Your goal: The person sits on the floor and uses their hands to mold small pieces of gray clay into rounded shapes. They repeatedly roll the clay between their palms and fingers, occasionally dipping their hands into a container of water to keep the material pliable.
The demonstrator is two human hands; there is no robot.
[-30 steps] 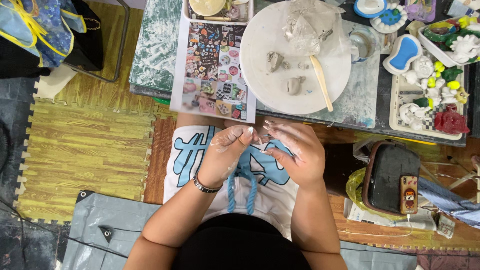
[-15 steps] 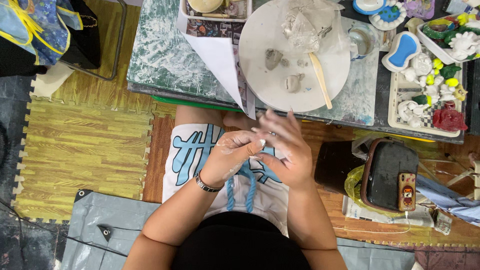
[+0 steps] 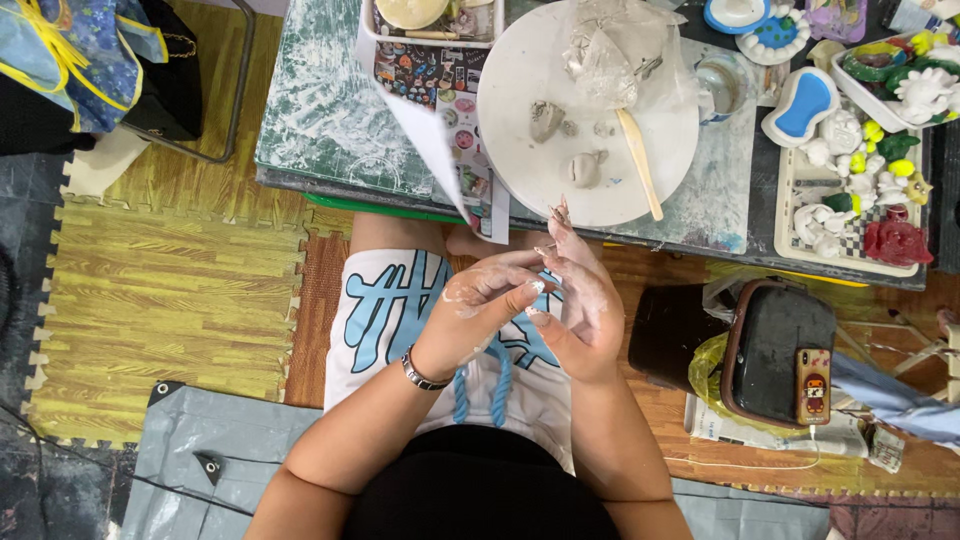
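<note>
Clay is what I am working between my hands: a small piece seems pinched at the fingertips of my left hand [image 3: 490,300], pressed against the open palm of my right hand [image 3: 575,305], though the piece itself is too small and too covered for me to make out. Both hands are smeared pale with it. They are together over my lap, touching, the left curled with fingers bent inward, the right flat with fingers stretched toward the table.

Just beyond my right fingertips sits the round white board [image 3: 600,170], with a few grey clay lumps [image 3: 545,118] on it, a wooden stick [image 3: 638,163] lying across them and a crumpled clear bag [image 3: 605,55] at the far edge. A sheet of printed paper [image 3: 440,130] hangs off the table edge beyond my left hand. To the right of my right hand lies a black bag [image 3: 775,350].

To roll well, I judge I should keep the right palm flat and steady, move the left fingers lightly, and stay over my lap so crumbs fall clear of the board.
</note>
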